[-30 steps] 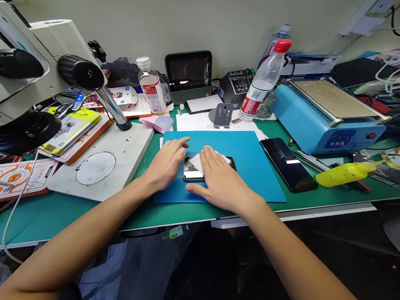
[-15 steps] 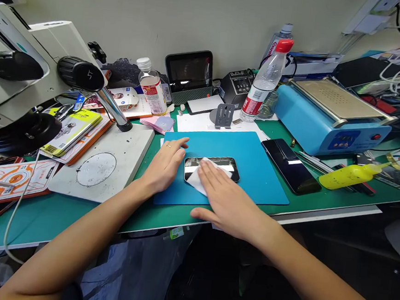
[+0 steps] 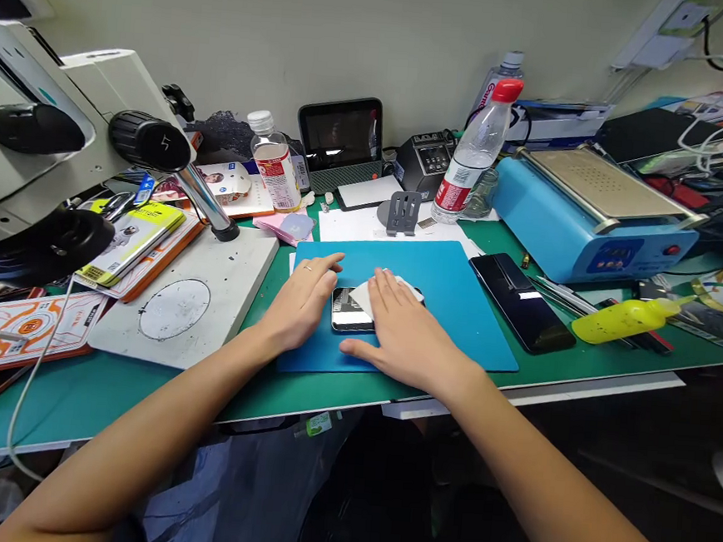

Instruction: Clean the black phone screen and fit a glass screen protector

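Observation:
A phone (image 3: 344, 314) with a shiny dark face lies flat on the blue mat (image 3: 449, 270); its right part is covered. My right hand (image 3: 404, 329) holds a white wipe (image 3: 364, 296) under its fingers, pressing it on the phone's face. Those fingers lie close together, with the thumb held out to the side. At the phone's left end rests my left hand (image 3: 303, 296), fingers loosely stretched and apart, a ring on one. Whether its thumb touches the phone's edge I cannot tell.
Right of the mat lies a larger black phone (image 3: 525, 305), near a yellow squeeze bottle (image 3: 624, 319) and a blue heating plate unit (image 3: 591, 222). A microscope stand (image 3: 235, 286) fills the left. Behind the mat stand a phone holder (image 3: 403, 213) and a red-capped bottle (image 3: 476, 155).
My right hand has slid a little up and left with the wipe, uncovering more of the phone's lower left. My left hand has stayed nearly in place. The view has shifted slightly.

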The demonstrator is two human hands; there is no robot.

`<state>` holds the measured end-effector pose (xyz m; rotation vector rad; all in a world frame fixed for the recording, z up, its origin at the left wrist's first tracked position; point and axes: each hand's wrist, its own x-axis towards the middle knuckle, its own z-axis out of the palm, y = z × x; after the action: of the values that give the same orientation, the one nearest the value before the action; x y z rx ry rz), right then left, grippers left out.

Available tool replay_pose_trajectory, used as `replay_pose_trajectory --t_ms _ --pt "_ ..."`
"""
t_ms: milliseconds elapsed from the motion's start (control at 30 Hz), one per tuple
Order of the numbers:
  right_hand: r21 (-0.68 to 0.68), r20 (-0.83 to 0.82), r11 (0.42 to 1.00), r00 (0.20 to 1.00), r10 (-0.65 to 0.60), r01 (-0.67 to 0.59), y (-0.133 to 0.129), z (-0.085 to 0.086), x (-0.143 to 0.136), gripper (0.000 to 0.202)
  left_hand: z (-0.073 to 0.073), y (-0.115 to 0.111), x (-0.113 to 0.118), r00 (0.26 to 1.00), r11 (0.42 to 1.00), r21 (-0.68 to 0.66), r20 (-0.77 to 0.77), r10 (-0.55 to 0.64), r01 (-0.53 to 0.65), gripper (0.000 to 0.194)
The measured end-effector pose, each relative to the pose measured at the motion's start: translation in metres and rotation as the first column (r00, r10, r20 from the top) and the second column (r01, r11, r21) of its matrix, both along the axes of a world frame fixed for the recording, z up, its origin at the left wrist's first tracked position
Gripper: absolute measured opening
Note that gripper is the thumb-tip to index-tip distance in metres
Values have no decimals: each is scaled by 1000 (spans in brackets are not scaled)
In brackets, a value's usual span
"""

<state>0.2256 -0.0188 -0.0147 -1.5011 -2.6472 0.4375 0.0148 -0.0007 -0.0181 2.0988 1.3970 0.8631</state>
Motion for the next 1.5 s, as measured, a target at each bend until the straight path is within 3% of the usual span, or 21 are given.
replay_pose_trajectory --t_ms 167,267,433,600,733,833,967,1133,1300,1400,1500 --pt "48 -112 993 987 113 -109 -3 -5 -44 123 -3 1 -2 1000 999 34 10 -14 14 69" --pt "81 -149 980 970 190 -179 -15 -6 -51 117 -4 1 -3 1000 999 34 17 -12 11 70" --pt "91 -100 968 965 243 -235 -33 -5 -19 113 -3 0 -3 1000 999 41 -1 -9 9 75" --pt "44 -36 994 994 104 -102 -32 -4 31 105 3 -1 -3 999 999 26 -38 -18 19 75" --pt "34 35 999 999 -32 31 -22 -3 47 106 4 -2 -4 992 993 -7 -53 -115 115 80" --pt "41 75 994 992 -106 103 -15 -2 37 114 2 -1 -5 990 990 -1 -29 -139 139 87" --pt "32 73 986 983 -168 166 -4 -2 9 126 -1 -1 -5 995 996 37 49 -86 84 94" --pt "21 -26 996 996 -88 89 5 -5 -32 127 -3 -1 -4 995 996 28 58 -83 81 96" --pt "70 -45 997 998 45 -41 -12 -6 -64 127 -7 0 -6 995 997 36 60 -77 75 96" --pt "127 -39 983 990 135 -129 -30 -8 -63 120 -6 0 -7 995 997 31 65 -74 72 95" --pt "171 -43 972 984 173 -163 -45 -11 -40 110 -4 -1 -8 996 997 23 56 -69 68 95"
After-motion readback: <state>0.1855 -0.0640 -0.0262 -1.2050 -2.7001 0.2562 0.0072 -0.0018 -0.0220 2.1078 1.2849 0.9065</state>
